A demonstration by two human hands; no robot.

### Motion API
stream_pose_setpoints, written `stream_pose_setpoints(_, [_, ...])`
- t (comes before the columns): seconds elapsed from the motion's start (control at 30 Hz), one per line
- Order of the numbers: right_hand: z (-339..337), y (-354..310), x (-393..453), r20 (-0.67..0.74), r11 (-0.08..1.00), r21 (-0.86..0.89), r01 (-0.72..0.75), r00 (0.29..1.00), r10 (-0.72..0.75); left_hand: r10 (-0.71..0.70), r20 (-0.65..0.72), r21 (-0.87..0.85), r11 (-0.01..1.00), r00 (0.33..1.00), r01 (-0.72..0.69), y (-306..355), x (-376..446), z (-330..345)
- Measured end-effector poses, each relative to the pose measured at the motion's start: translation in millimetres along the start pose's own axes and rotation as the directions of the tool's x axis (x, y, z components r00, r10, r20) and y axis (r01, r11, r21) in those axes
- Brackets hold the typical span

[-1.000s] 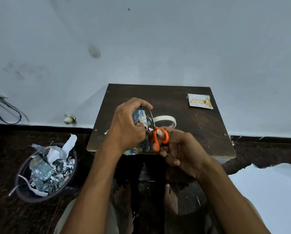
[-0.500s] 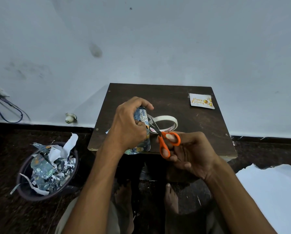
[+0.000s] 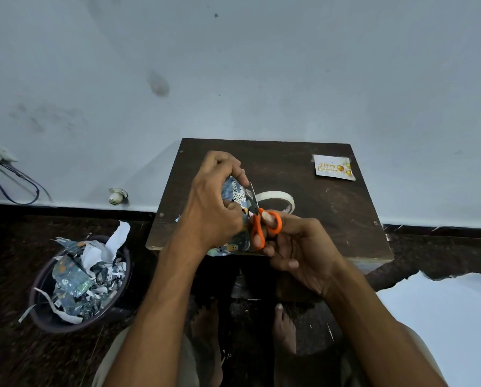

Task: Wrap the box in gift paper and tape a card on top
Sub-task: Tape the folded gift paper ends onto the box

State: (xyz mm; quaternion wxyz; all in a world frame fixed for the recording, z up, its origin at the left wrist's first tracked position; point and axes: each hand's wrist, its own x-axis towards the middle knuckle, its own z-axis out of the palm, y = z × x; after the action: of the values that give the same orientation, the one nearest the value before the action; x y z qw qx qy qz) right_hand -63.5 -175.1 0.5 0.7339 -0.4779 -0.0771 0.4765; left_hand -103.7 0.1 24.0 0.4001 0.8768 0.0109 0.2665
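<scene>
A: What is held by the left hand?

B: The wrapped box is gripped by it, with the fingers curled over the top and the thumb pressed against the side. The box is stood on edge at the near side of the dark wooden table, and blue patterned gift paper is seen around it, down to the table's front edge.

A: And the right hand?

B: A pair of orange-handled scissors is held in it, with a thumb passed through one loop and the fingers wrapped round the other. The blades are pointed up and away, and are seen only slightly parted beside the right face of the box. Whether tape or paper is caught between them cannot be told.

A: Where is the tape?

B: A roll of pale tape is laid flat on the table just behind the scissors. A "Happy Birthday" card is placed at the far right corner, well apart from the box.

A: What is seen off the table?

B: A dark round bin filled with scraps of paper is stood on the floor to the left, and a white sheet is spread on the floor to the right. Bare feet are seen under the table
</scene>
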Motion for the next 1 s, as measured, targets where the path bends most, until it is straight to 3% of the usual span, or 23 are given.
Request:
stream_pose_setpoints(0.67, [-12, 1, 3, 0.008, 0.997, -0.083, 0.012, 1.000, -0.011, -0.029, 0.022, 0.027, 0.999, 0.999, 0.029, -3, 0, -2])
stream_pose_setpoints(1.0, [-24, -9, 0, -0.092, 0.988, -0.118, 0.100, 0.990, -0.111, -0.018, 0.142, 0.091, 0.996, 0.990, 0.005, -6, 0, -2])
